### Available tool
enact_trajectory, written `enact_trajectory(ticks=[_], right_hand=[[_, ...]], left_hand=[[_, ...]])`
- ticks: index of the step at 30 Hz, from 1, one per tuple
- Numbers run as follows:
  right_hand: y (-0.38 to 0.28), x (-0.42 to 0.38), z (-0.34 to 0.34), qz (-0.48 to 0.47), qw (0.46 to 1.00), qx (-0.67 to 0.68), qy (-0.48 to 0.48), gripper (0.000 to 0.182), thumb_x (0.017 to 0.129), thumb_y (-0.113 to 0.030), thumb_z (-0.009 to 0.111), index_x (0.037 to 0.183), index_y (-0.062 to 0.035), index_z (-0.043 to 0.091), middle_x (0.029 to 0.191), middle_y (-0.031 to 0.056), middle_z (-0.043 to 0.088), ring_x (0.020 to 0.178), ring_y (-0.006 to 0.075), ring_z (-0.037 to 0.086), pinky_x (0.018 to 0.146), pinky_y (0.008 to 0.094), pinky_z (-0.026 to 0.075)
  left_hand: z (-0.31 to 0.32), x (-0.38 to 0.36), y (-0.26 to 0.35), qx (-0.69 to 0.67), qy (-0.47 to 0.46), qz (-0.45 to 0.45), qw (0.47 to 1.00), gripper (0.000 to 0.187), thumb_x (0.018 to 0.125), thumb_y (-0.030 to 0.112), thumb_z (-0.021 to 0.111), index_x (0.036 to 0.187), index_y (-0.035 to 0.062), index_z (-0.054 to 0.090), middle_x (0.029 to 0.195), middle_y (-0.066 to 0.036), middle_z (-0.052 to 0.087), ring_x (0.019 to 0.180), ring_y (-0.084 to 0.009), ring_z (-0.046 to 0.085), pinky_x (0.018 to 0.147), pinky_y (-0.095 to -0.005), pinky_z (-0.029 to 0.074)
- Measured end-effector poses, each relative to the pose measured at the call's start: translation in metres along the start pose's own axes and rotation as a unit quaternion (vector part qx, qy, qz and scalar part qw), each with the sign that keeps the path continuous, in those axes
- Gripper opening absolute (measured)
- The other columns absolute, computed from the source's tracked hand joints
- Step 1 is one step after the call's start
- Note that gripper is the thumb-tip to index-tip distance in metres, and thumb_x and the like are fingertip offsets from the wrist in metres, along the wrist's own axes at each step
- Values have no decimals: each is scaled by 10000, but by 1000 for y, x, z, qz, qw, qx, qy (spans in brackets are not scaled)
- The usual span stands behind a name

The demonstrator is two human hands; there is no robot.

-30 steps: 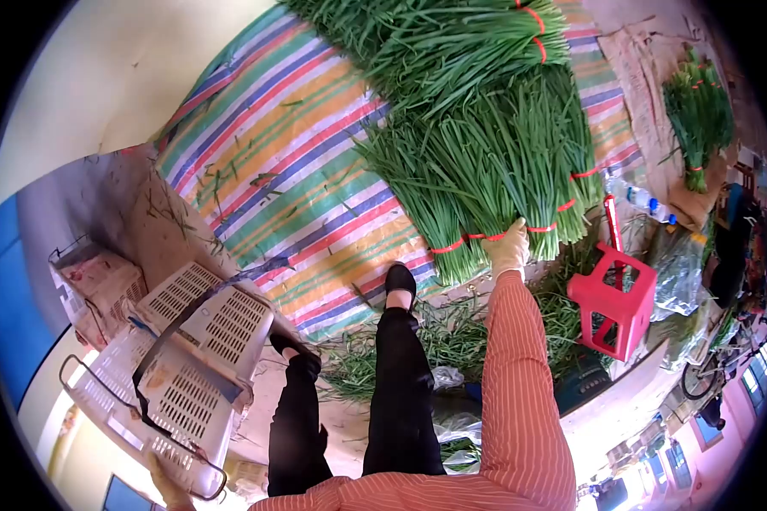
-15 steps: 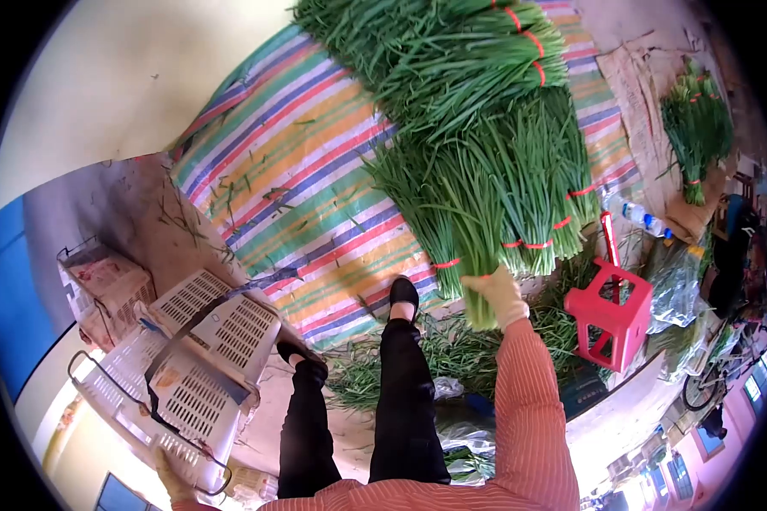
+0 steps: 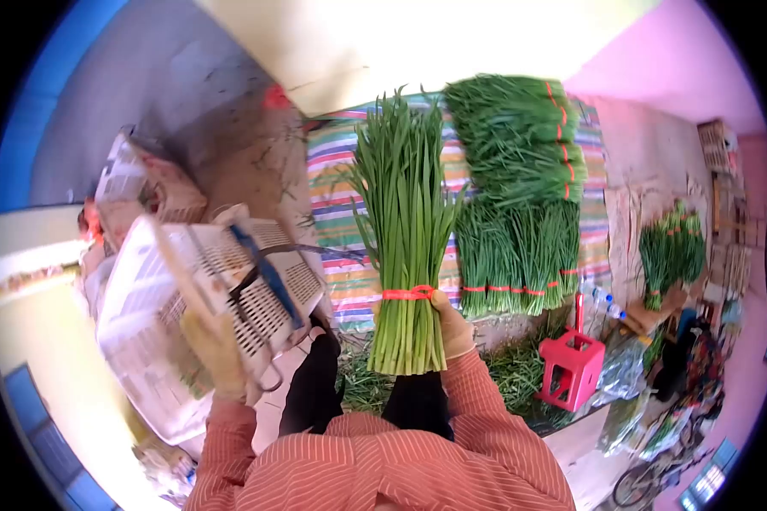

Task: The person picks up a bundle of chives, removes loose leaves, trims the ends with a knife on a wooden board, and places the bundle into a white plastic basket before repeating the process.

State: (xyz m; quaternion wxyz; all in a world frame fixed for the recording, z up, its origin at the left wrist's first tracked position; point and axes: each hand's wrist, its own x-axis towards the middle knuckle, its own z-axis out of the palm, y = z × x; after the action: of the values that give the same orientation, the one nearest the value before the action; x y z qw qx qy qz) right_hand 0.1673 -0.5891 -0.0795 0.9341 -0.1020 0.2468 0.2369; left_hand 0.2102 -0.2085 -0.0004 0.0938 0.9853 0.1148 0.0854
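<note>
My gloved right hand (image 3: pixel 453 325) is closed around the lower part of a bunch of garlic chives (image 3: pixel 405 221), just at its red band. The bunch stands upright in front of me, leaves up, pale cut stems down. My gloved left hand (image 3: pixel 216 351), blurred by motion, is at the rim of a white slatted plastic crate (image 3: pixel 158 341) on the left and appears to grip it. A second white crate (image 3: pixel 268 243) with dark straps lies against the first. More banded chive bunches (image 3: pixel 520 247) lie in rows on the striped sheet (image 3: pixel 341 179).
A red plastic stool (image 3: pixel 571 370) stands to the right, with a water bottle (image 3: pixel 605 302) behind it. Loose leaves (image 3: pixel 520 375) litter the floor. Another crate (image 3: pixel 149 183) sits at the far left. Further chive bunches (image 3: pixel 669 247) are at the far right.
My right hand has lifted a chive bunch off the row and brought it upright before me. My left hand has moved up and forward along the crate. The view has shifted left.
</note>
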Motion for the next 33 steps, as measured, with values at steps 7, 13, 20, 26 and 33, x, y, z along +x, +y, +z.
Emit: enact_trajectory(ticks=[7, 13, 20, 26, 33], right_hand=[[42, 28, 177, 94, 979, -124, -132, 753, 848, -464, 702, 1368, 35, 487, 1266, 191, 624, 1108, 282, 644, 989, 408, 516], [78, 52, 234, 180, 951, -177, -179, 856, 825, -511, 743, 1415, 33, 447, 1356, 195, 570, 1152, 283, 616, 987, 405, 519], [83, 64, 310, 50, 784, -578, -221, 679, 862, -107, 718, 1451, -28, 391, 1251, 44, 593, 1106, 128, 572, 991, 306, 462], [89, 65, 319, 183, 840, -435, -268, 579, 909, -193, 658, 1419, -15, 451, 1280, 75, 606, 1137, 165, 593, 998, 320, 475], [108, 41, 339, 318, 829, -259, -380, 668, 950, -400, 601, 1426, 37, 434, 1375, 163, 563, 1186, 240, 604, 1022, 372, 496]], left_hand=[[-30, 68, 47, -721, -485, -102, 484, 776, 972, 645, 412, 1522, 102, 337, 1419, -118, 507, 1221, -199, 518, 1062, -352, 387], [-64, 96, 74, -855, -204, -150, 453, 825, 900, 714, 439, 1411, 67, 462, 1305, -105, 588, 1130, -212, 594, 975, -348, 492], [-139, 114, 44, -858, -139, -134, 476, 484, 984, 417, 578, 1277, 31, 595, 1189, -79, 665, 1067, -174, 644, 971, -338, 516], [-167, 113, -5, -744, -26, -25, 667, 440, 1007, 310, 571, 1353, 42, 530, 1157, -71, 642, 1134, -141, 588, 971, -309, 499], [-182, 45, -36, -936, -170, -121, 282, 615, 1003, 545, 390, 1417, 93, 448, 1423, -95, 470, 1264, -271, 508, 1071, -452, 420]])
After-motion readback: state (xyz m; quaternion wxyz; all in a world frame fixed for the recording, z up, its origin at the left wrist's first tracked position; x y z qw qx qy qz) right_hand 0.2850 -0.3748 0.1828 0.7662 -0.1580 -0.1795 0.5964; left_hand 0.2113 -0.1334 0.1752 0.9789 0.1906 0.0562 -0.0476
